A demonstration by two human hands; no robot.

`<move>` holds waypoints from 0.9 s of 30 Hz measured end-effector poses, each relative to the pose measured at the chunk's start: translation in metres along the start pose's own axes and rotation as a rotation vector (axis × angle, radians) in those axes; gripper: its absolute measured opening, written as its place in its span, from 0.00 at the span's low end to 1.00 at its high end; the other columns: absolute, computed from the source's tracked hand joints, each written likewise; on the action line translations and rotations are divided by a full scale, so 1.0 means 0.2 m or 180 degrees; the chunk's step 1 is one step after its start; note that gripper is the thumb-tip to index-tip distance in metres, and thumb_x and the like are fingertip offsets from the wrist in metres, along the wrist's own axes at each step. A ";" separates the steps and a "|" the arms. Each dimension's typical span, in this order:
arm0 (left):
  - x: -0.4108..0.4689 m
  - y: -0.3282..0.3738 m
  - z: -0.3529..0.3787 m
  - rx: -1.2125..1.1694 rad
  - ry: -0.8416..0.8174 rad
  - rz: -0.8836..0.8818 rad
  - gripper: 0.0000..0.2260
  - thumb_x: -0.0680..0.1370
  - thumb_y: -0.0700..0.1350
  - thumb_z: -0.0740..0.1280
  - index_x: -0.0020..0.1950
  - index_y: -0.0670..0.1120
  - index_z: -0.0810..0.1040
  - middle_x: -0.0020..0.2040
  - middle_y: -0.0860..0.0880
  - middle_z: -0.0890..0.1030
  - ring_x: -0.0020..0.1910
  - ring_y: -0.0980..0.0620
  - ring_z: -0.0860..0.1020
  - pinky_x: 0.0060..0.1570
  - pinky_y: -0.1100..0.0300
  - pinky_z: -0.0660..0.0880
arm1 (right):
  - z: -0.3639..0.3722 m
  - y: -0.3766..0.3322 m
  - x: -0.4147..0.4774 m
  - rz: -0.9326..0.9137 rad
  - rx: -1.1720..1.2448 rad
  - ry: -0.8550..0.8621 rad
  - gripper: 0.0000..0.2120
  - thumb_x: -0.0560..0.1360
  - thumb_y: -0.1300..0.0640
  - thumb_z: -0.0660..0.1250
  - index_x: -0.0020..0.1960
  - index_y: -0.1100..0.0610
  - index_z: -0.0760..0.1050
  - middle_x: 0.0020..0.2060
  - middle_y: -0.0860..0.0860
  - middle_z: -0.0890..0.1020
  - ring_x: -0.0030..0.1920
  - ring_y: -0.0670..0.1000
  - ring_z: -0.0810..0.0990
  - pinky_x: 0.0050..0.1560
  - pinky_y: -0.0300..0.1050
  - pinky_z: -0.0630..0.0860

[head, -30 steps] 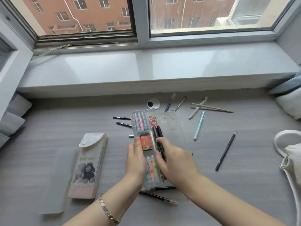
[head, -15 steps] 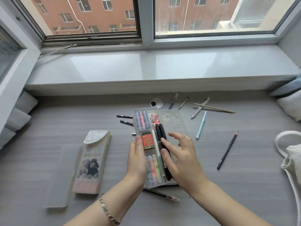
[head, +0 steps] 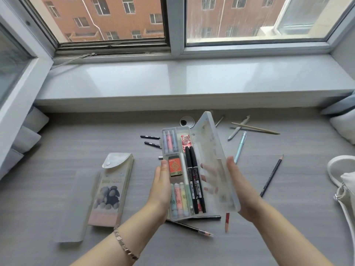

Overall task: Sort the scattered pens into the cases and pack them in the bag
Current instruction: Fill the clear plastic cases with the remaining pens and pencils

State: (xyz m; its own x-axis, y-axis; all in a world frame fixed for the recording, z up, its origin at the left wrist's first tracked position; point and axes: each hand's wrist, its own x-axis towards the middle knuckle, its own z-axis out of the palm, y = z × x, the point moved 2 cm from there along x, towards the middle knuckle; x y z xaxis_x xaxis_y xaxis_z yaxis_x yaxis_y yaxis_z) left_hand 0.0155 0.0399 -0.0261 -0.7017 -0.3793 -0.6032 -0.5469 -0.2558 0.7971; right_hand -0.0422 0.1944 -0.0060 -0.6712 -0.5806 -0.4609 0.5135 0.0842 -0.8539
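Observation:
A clear plastic pen case (head: 163,146) sits mid-desk, holding pastel highlighters, an orange 2B eraser box (head: 175,167) and two black pens (head: 194,179). My left hand (head: 160,187) grips its left edge, thumb on the rim. Its translucent lid (head: 209,143) stands tilted up; my right hand (head: 244,196) presses flat against the lid's outer side, fingers showing through it. Loose on the desk lie a black pencil (head: 270,176), a light blue pen (head: 240,148), a white pen (head: 237,128), two short black pens (head: 149,136) and a red pencil stub (head: 227,221). A white bag (head: 345,189) lies at the right edge.
A second case (head: 111,189) with a snap flap and a picture lies to the left, beside a flat translucent sleeve (head: 75,208). A thin wooden stick (head: 255,128) crosses the white pen. A round cable hole (head: 185,122) is behind the case. The window sill runs along the back.
The lid lay flat to the right of the tray; my right hand has left the black pens and swung the lid up on edge. My left hand has kept its hold.

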 end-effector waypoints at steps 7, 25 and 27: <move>-0.04 0.02 0.03 -0.0122 -0.0550 0.0010 0.26 0.67 0.69 0.62 0.59 0.55 0.72 0.57 0.54 0.81 0.59 0.52 0.77 0.65 0.48 0.70 | 0.23 0.08 -0.02 -0.0582 -0.2350 0.0446 0.36 0.71 0.43 0.66 0.62 0.24 0.41 0.65 0.41 0.53 0.70 0.40 0.58 0.63 0.29 0.56; -0.02 -0.01 0.00 -0.0213 -0.0960 0.0220 0.17 0.81 0.49 0.55 0.68 0.49 0.70 0.61 0.51 0.80 0.60 0.53 0.78 0.63 0.53 0.72 | 0.14 0.11 -0.01 -0.0343 -0.0847 0.0745 0.19 0.67 0.60 0.73 0.55 0.50 0.73 0.47 0.46 0.84 0.49 0.44 0.82 0.52 0.42 0.78; -0.02 0.00 0.03 -0.0142 -0.0900 0.0209 0.22 0.75 0.55 0.61 0.68 0.50 0.67 0.58 0.53 0.80 0.55 0.55 0.79 0.51 0.58 0.76 | 0.18 0.10 -0.03 -0.0525 -0.1726 0.0994 0.18 0.67 0.55 0.72 0.54 0.46 0.72 0.47 0.42 0.82 0.49 0.43 0.80 0.51 0.40 0.77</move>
State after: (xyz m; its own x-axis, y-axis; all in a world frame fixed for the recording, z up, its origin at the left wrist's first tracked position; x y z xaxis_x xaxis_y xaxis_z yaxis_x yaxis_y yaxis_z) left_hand 0.0152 0.0462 -0.0233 -0.8377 -0.1350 -0.5292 -0.4801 -0.2801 0.8313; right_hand -0.0075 0.1701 -0.0118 -0.8842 -0.3647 -0.2920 0.1023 0.4585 -0.8828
